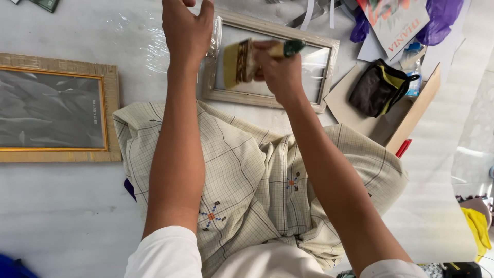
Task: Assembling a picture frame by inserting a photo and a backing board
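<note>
On the floor ahead of the knees, small pale frame [267, 59] lies flat. Right hand [278, 72] fingers closed on a wide brush [242, 62], bristles over the glass: brushing step underway. Left hand [186, 31] fingers spread, steadying the frame's left edge. Next stroke needs light, even pressure.

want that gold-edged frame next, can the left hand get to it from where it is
Probably yes: the left hand is free, and only bare sheet lies between it and the gold-edged frame.

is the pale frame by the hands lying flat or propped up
Lying flat: the pale frame rests face-up on the floor covering, the right hand holding a brush over it.
</note>
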